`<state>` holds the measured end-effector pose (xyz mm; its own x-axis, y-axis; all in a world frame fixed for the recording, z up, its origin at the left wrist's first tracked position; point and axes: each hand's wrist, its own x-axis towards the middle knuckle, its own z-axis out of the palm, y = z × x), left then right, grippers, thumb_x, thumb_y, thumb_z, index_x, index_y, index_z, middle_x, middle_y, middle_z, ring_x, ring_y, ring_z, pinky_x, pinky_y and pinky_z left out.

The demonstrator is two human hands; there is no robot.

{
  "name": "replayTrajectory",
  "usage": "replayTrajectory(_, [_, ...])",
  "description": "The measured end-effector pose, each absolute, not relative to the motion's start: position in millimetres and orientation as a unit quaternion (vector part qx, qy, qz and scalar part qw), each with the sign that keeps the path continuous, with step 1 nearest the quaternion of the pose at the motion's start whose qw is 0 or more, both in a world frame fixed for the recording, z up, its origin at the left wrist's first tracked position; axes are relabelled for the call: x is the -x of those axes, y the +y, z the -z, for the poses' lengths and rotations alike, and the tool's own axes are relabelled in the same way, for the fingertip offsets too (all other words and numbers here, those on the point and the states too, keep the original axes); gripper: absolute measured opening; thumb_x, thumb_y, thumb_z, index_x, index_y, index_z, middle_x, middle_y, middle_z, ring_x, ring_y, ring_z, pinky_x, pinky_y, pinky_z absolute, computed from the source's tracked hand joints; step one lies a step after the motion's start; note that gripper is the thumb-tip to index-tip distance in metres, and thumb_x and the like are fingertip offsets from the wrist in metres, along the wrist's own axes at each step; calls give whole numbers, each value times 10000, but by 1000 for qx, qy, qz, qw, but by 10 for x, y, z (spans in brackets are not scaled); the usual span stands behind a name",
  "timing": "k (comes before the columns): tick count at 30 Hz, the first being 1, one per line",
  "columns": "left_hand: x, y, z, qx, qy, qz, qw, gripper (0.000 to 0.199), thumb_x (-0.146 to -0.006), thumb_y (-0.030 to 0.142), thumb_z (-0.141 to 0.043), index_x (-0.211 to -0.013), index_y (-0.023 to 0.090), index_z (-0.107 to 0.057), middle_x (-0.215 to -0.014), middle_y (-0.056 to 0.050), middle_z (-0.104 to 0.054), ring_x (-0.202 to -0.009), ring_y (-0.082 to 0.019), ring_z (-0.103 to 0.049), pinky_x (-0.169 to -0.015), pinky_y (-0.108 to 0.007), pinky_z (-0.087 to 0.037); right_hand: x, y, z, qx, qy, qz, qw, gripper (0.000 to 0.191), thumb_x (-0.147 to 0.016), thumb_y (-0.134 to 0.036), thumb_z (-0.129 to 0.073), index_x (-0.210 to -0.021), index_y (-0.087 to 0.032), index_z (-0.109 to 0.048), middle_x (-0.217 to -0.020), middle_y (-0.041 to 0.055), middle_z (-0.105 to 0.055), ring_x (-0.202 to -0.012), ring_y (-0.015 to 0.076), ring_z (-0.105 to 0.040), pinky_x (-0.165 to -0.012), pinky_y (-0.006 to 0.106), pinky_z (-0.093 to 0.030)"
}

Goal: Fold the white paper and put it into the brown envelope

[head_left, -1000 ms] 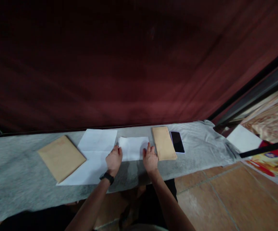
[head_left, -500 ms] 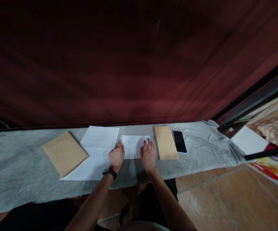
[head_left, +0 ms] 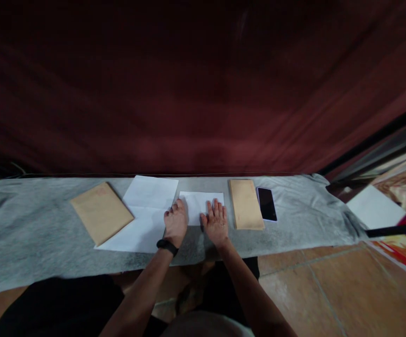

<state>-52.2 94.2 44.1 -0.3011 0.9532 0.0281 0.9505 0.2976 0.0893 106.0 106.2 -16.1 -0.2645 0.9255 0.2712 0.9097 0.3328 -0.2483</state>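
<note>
With my right hand point(head_left: 217, 226) spread on the small paper point(head_left: 195, 200) and my left hand point(head_left: 175, 222) curled, grip unclear, uneven pressing could crease it crookedly.

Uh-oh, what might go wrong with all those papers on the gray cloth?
The right hand lies on the smaller white paper, so a sideways slip might shift or crease it.

The brown packet on the left overlaps the big white sheet, so tugging that sheet could drag the packet along.

The phone is close beside the other brown packet, so a bump there might nudge it.
</note>
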Motion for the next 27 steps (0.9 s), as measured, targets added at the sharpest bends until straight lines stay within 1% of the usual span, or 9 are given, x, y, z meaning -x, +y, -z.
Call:
replayTrajectory(3, [289,950,-452,-639,764,-87,-7,493,-944,90,-324,-1414,50,-468,-1364,-262,-542,-1314,-358,-495,-1082,-534,-378,-1064,1056,154,580,-796,-29,171,581,-1021,-395,-423,-1541,-145,-353,-1628,195,-230,-1493,346,-244,-1170,571,-233])
replayTrajectory(6, [42,1023,-323,-747,651,-136,20,518,-985,220,-364,-1495,135,-404,-1563,-154,-398,-1477,-302,-296,-1202,-510,-240,-1084,1047,175,572,-803,-27,162,593,-982,-224,-426,-1555,-120,-310,-1625,195,-235,-1504,333,-220,-1178,574,-218])
replayTrajectory(9, [-51,1117,-121,-757,633,-148,62,535,-1016,349,-331,-1504,142,-401,-1568,-123,-410,-1492,-268,-279,-1223,-496,-212,-1094,1051,206,565,-809,-24,161,651,-935,-134,-419,-1567,-124,-264,-1620,188,-253,-1507,323,-221,-1175,588,-219])
replayTrajectory(12, [62,1176,31,-749,644,-144,63,542,-1023,374,-299,-1510,158,-397,-1576,-87,-404,-1503,-232,-264,-1239,-462,-181,-1085,1062,224,569,-804,-25,169,599,-968,-147,-377,-1561,-128,-288,-1620,187,-251,-1508,316,-223,-1172,581,-235])
replayTrajectory(16, [327,1179,87,-724,674,-141,37,553,-1014,338,-300,-1527,144,-367,-1598,-95,-357,-1512,-227,-239,-1247,-449,-148,-1065,1078,214,583,-789,-28,189,502,-1035,-265,-355,-1525,-159,-389,-1617,173,-268,-1498,310,-253,-1178,564,-241])
replayTrajectory(18, [417,1169,85,-713,687,-136,27,560,-1010,327,-302,-1531,130,-358,-1599,-107,-349,-1514,-232,-233,-1247,-453,-150,-1035,1109,196,592,-781,-34,197,484,-1045,-280,-344,-1505,-154,-425,-1602,172,-307,-1483,305,-291,-1178,552,-252])
replayTrajectory(21, [471,1163,94,-720,684,-117,14,557,-1005,294,-295,-1529,118,-359,-1607,-105,-333,-1520,-238,-212,-1247,-459,-155,-921,1204,164,575,-789,-54,210,491,-1051,-275,-317,-1500,-105,-421,-1562,179,-388,-1464,271,-338,-1185,508,-274])
replayTrajectory(24, [475,1168,126,-730,677,-100,5,560,-982,200,-272,-1525,98,-362,-1616,-107,-309,-1524,-235,-191,-1247,-455,-167,-769,1331,144,512,-830,-71,211,492,-1060,-288,-305,-1502,-104,-416,-1542,148,-433,-1464,225,-343,-1203,447,-270])
replayTrajectory(27, [471,1176,166,-724,682,-102,-2,571,-969,170,-268,-1531,114,-354,-1611,-98,-324,-1524,-229,-193,-1242,-461,-188,-717,1436,162,495,-842,-62,207,484,-1060,-310,-329,-1488,-114,-443,-1531,139,-452,-1462,231,-348,-1206,449,-261])
